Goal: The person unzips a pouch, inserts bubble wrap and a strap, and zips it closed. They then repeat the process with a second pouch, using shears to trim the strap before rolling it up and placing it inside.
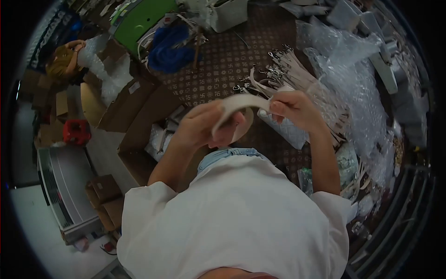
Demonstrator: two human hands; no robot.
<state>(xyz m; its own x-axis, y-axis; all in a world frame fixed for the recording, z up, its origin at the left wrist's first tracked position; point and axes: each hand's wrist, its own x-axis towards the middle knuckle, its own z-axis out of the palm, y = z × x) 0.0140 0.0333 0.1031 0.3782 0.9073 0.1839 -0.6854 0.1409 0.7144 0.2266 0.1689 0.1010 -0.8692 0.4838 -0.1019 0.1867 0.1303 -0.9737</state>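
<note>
A pale, whitish strap [248,101] is bent into a loop between my two hands, in front of my chest. My left hand [202,123] has its fingers wrapped round the strap's left side. At the strap's right end my right hand [295,109] pinches it between thumb and fingers. Just beyond, on the brown patterned cloth [213,83], lies a bundle of pale straps [306,83] with metal clasps at their far ends. A plastic-wrapped packet [290,130] rests below my right hand.
Bubble wrap [344,51] is heaped at the right. An open cardboard box [139,111] stands left of my left hand. Blue material [169,49] and a green panel [139,21] are at the back. Another person [62,63] is at the far left, near a red object [76,132].
</note>
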